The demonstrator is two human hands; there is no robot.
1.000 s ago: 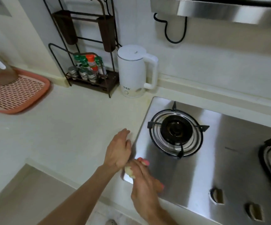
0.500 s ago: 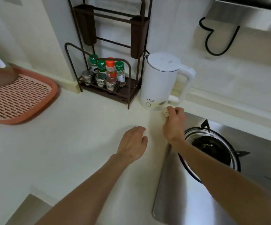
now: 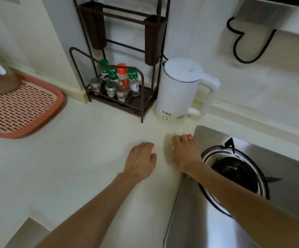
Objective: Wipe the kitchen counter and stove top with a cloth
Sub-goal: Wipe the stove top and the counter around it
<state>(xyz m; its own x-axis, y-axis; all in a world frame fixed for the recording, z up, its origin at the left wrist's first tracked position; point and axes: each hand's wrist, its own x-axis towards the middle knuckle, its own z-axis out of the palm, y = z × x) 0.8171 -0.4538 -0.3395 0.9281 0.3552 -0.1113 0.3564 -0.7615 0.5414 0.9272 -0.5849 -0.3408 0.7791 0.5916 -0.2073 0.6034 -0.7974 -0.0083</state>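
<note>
The right hand [image 3: 185,153] lies knuckles-up on the pale bench [image 3: 70,158], its grip closed down over a small pale cloth [image 3: 172,143], of which only a scrap shows past the fingertips [image 3: 188,136] at the hand's far-left edge; the rest is hidden under the palm. The hand sits just beside the near-left corner of the steel stove top [image 3: 189,212], touching or almost touching its rim, and short of the white kettle [image 3: 178,92]. The left hand [image 3: 140,161] rests on the bench just beside the right one, its grip loose, fingers bent under and holding nothing. The right forearm crosses over the left burner [image 3: 234,172]. Behind the hands stand a dark wire rack [image 3: 120,56] with 7 spice jars [image 3: 118,81] and, far left, a pink slotted tray [image 3: 20,108]. Compared with 0.5 s ago, the right hand and cloth have drawn back toward the person, away from the kettle's base where they then touched, to the stove corner; the left hand has kept its place on the bench, and the kettle, rack and tray have stayed put
</note>
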